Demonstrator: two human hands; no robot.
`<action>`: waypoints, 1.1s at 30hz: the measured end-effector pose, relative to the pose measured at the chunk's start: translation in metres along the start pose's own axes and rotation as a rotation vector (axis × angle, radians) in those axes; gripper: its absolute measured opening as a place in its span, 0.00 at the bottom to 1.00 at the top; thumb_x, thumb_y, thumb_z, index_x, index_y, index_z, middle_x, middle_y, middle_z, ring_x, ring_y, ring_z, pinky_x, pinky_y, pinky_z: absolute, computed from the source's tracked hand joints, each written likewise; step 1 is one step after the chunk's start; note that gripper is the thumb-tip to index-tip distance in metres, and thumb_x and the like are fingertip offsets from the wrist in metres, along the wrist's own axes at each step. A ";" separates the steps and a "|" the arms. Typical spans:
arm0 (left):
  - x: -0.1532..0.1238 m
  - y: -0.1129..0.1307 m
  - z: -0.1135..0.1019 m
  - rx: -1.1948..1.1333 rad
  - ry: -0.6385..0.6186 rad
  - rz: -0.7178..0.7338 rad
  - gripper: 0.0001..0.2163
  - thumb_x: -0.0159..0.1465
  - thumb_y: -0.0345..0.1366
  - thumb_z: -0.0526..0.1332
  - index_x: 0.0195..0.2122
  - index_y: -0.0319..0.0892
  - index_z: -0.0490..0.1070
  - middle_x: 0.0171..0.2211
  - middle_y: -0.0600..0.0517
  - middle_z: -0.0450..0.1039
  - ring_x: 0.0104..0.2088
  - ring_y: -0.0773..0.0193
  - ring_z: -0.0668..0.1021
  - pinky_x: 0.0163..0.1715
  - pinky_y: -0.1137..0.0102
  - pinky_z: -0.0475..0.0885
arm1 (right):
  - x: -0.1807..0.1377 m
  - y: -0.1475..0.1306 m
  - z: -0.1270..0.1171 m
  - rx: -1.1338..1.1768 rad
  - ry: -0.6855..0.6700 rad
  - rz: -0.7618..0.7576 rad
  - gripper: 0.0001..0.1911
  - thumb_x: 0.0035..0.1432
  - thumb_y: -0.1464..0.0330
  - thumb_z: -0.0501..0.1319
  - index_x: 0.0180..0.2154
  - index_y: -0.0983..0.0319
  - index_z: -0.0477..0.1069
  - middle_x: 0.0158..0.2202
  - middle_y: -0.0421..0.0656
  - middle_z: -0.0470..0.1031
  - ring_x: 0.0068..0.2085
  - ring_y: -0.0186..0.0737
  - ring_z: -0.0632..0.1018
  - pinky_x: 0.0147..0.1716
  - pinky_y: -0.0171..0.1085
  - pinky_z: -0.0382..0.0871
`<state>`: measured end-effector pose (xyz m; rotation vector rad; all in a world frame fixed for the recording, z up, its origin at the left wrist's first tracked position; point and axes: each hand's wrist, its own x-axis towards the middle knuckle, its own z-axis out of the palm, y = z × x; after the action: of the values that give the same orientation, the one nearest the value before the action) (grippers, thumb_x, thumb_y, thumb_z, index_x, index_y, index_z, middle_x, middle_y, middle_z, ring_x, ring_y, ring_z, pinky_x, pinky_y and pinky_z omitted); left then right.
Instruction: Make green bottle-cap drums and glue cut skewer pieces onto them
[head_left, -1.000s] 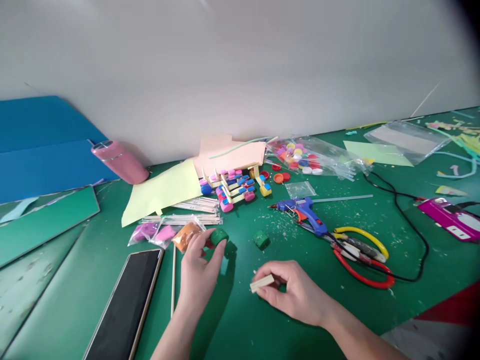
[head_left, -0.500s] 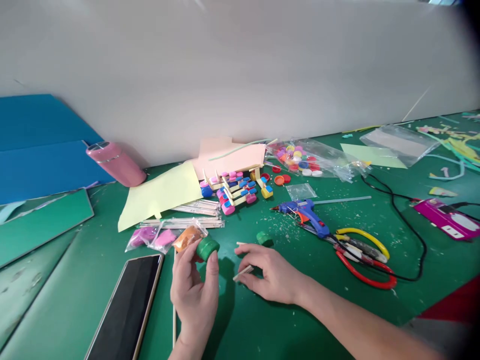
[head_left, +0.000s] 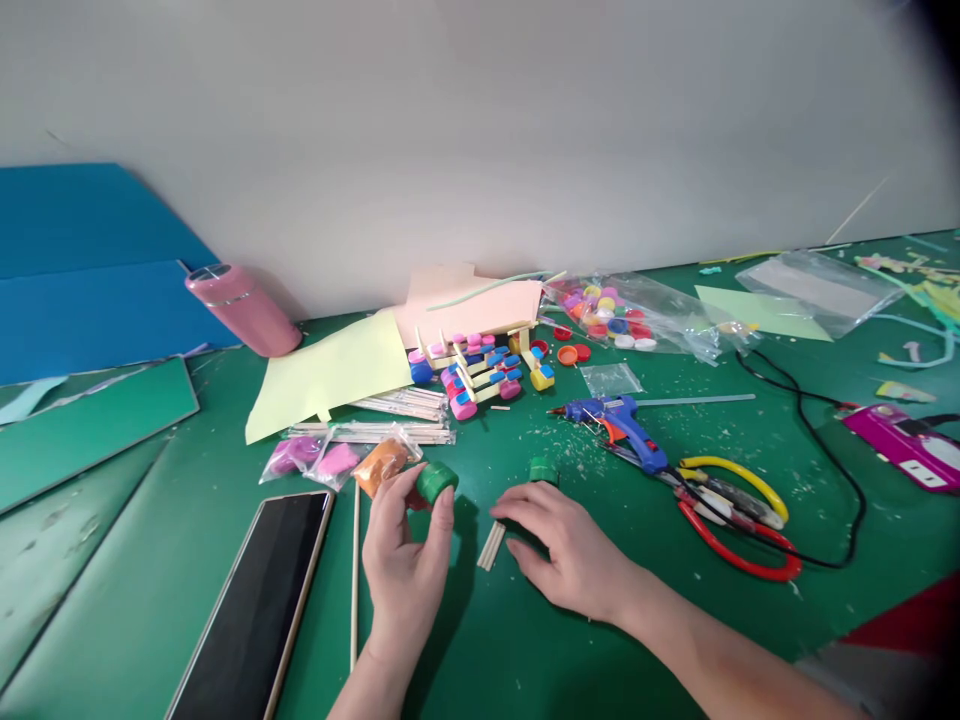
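Observation:
My left hand [head_left: 405, 530] pinches a green bottle cap [head_left: 437, 482] between thumb and fingers; a bit of red shows behind it. My right hand [head_left: 562, 540] rests low over the table, thumb and fingers apart, beside a small row of short wooden sticks [head_left: 491, 546]. Its fingertips are at the upper end of the sticks; whether they touch I cannot tell. Just beyond the right hand's knuckles sits another green cap [head_left: 543, 469]. A long thin wooden stick [head_left: 355, 580] lies left of my left wrist.
A blue glue gun [head_left: 615, 424] and red-and-yellow-handled pliers [head_left: 739, 510] lie right. Small stick-and-cap assemblies [head_left: 480, 370] stand in the middle, near a bag of colored caps [head_left: 600, 305]. A phone [head_left: 255, 600], clay packets [head_left: 382, 462] and a pink bottle [head_left: 244, 308] are left.
My right hand has let go of the short stick it held; several sticks now lie side by side below its fingers. My left hand still holds the green cap. The view has shifted slightly.

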<state>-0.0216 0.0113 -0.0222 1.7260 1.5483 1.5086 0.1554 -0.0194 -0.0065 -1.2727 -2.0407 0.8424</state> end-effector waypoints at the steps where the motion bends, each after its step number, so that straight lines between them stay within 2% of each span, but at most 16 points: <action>1: 0.000 -0.001 0.000 0.004 -0.025 -0.001 0.13 0.57 0.34 0.62 0.44 0.42 0.67 0.36 0.49 0.69 0.32 0.64 0.72 0.34 0.67 0.70 | 0.001 -0.001 0.002 -0.055 -0.032 -0.010 0.17 0.56 0.76 0.56 0.48 0.62 0.68 0.46 0.47 0.69 0.48 0.43 0.68 0.47 0.39 0.64; 5: 0.001 -0.004 0.000 0.023 -0.057 0.002 0.13 0.57 0.34 0.61 0.44 0.43 0.67 0.36 0.50 0.68 0.31 0.65 0.70 0.32 0.68 0.69 | 0.006 -0.007 0.008 -0.216 -0.126 -0.023 0.11 0.59 0.71 0.55 0.44 0.61 0.71 0.44 0.46 0.68 0.44 0.44 0.68 0.44 0.40 0.64; 14: 0.001 -0.001 -0.001 0.075 -0.110 0.025 0.12 0.58 0.34 0.61 0.44 0.43 0.67 0.34 0.52 0.67 0.28 0.65 0.70 0.31 0.68 0.69 | 0.008 -0.011 0.000 -0.255 -0.177 0.011 0.03 0.57 0.69 0.59 0.31 0.62 0.69 0.38 0.43 0.69 0.41 0.41 0.69 0.39 0.36 0.64; 22: 0.006 0.003 0.000 0.156 -0.173 0.109 0.10 0.58 0.33 0.60 0.42 0.41 0.66 0.30 0.53 0.66 0.26 0.65 0.69 0.28 0.69 0.68 | 0.006 -0.011 -0.003 -0.270 -0.228 -0.012 0.02 0.55 0.70 0.61 0.30 0.61 0.68 0.32 0.40 0.71 0.36 0.39 0.70 0.36 0.36 0.62; 26: 0.005 0.006 0.001 0.170 -0.185 0.148 0.09 0.58 0.33 0.59 0.41 0.42 0.66 0.28 0.53 0.66 0.26 0.65 0.69 0.28 0.68 0.69 | 0.002 -0.010 -0.002 -0.251 -0.216 -0.031 0.01 0.57 0.70 0.60 0.32 0.61 0.70 0.31 0.41 0.72 0.35 0.40 0.69 0.35 0.37 0.61; 30: 0.003 0.008 0.002 0.167 -0.217 0.162 0.09 0.58 0.32 0.59 0.41 0.42 0.66 0.29 0.53 0.67 0.27 0.64 0.70 0.29 0.68 0.69 | -0.004 -0.007 0.003 -0.191 -0.162 -0.061 0.05 0.58 0.69 0.58 0.30 0.61 0.71 0.30 0.43 0.72 0.35 0.42 0.69 0.35 0.39 0.60; 33: 0.002 0.006 0.003 0.162 -0.238 0.166 0.09 0.58 0.32 0.58 0.40 0.41 0.66 0.29 0.52 0.67 0.26 0.64 0.71 0.28 0.68 0.70 | -0.006 -0.007 0.001 -0.069 -0.119 -0.109 0.04 0.57 0.70 0.60 0.29 0.61 0.70 0.28 0.40 0.71 0.33 0.39 0.70 0.34 0.37 0.63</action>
<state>-0.0165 0.0127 -0.0175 2.0866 1.4689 1.2228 0.1531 -0.0277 -0.0025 -1.1607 -2.2282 0.8213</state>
